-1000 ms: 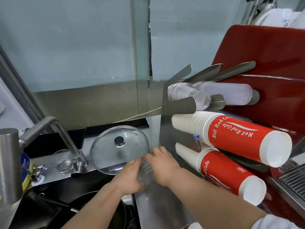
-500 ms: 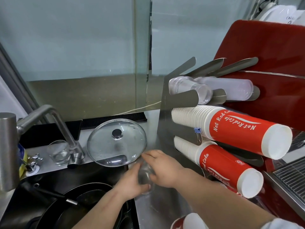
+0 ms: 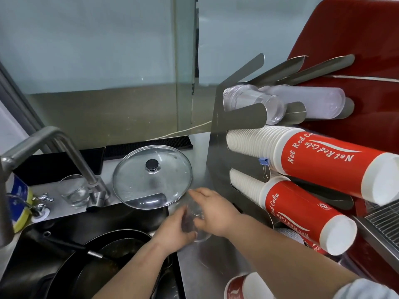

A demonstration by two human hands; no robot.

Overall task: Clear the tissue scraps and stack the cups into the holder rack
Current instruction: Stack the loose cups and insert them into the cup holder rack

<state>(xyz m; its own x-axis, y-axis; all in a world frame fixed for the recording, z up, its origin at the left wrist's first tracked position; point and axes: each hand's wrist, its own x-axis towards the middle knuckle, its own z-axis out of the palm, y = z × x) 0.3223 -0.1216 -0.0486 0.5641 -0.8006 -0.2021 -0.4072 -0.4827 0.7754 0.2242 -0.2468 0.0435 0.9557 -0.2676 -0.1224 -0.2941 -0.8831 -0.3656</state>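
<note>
A clear plastic cup (image 3: 195, 214) sits between both my hands, just above the steel counter (image 3: 207, 262). My left hand (image 3: 172, 228) grips its lower side and my right hand (image 3: 212, 213) covers its top and right side. The steel holder rack (image 3: 220, 134) stands to the right. Its top slot holds clear cups (image 3: 254, 102) and frosted cups (image 3: 306, 101). Two stacks of red-and-white paper cups (image 3: 319, 156) (image 3: 289, 210) fill the lower slots. A loose red paper cup (image 3: 241, 288) shows at the bottom edge. No tissue scraps are visible.
A glass pan lid (image 3: 151, 175) rests at the sink's edge, close behind my hands. The sink holds a black frying pan (image 3: 103, 262). A steel tap (image 3: 71, 152) and a drinking glass (image 3: 73, 190) stand at left. A red machine (image 3: 356, 35) rises behind the rack.
Both hands, holding the clear cup, have drawn back from the lid's edge toward me and a little lower. The head view has shifted, bringing a loose red cup into sight below.
</note>
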